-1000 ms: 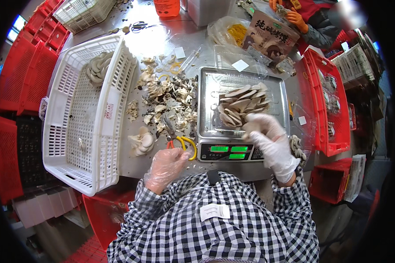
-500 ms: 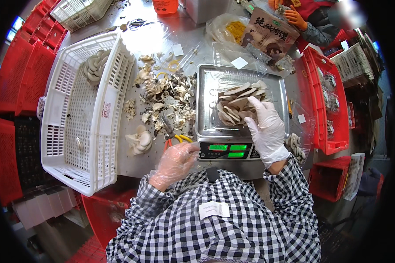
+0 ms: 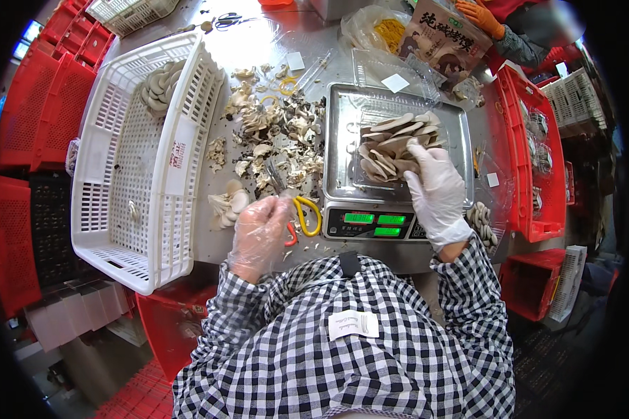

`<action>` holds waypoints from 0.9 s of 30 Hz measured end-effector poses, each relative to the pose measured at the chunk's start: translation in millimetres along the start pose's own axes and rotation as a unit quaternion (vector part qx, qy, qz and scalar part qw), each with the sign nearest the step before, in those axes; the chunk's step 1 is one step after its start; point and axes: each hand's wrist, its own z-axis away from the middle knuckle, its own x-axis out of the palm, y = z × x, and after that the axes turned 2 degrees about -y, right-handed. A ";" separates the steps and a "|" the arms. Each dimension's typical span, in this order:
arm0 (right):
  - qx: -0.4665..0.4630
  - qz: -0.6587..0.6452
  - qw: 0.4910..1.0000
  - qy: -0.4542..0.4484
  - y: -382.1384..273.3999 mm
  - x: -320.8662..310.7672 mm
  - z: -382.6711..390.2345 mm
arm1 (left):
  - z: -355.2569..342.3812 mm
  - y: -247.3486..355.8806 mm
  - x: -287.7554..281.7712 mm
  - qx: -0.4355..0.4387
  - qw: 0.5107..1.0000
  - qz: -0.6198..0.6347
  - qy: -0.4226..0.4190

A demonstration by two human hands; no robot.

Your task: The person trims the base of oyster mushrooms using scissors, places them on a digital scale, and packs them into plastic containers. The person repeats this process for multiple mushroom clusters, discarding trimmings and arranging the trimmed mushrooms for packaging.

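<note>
Grey-white oyster mushrooms [image 3: 393, 145] lie in a clear plastic tray on the steel pan of a digital scale [image 3: 335, 167] with green displays. My right hand [image 3: 439, 192], in a white glove, grips the right side of this cluster between thumb and fingers. In a thin clear plastic glove, my left hand [image 3: 260, 234] is closed at the middle of the scissors [image 3: 308, 215]. Their yellow and red handle loops stick out to its right, and the blades point away from me. A loose mushroom clump [image 3: 228, 204] lies just left of that hand.
Mushroom trimmings [image 3: 286, 129] cover the table left of the scale. A white basket [image 3: 182, 160] holding some mushrooms stands at the left. At the right is a red crate [image 3: 521, 140] with packed trays; more mushrooms [image 3: 480, 220] lie near it. A co-worker's orange-gloved hand [image 3: 482, 17] shows at the back.
My left hand has moved away from the scale's front onto the scissors, whose handles have turned and spread. My right hand stays at the mushrooms. The whole view has shifted slightly.
</note>
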 end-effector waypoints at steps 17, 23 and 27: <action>0.224 -0.251 0.932 0.131 86.5 -24.4 78.8 | -56.7 -1.6 -40.0 0.169 0.957 -0.135 0.192; 0.265 -0.343 0.890 0.141 105.9 -13.2 92.2 | -112.1 39.0 -19.0 0.187 0.979 0.066 0.041; 0.248 -0.380 0.881 0.133 91.3 -8.4 71.1 | -173.4 72.9 19.0 0.108 0.941 0.300 -0.116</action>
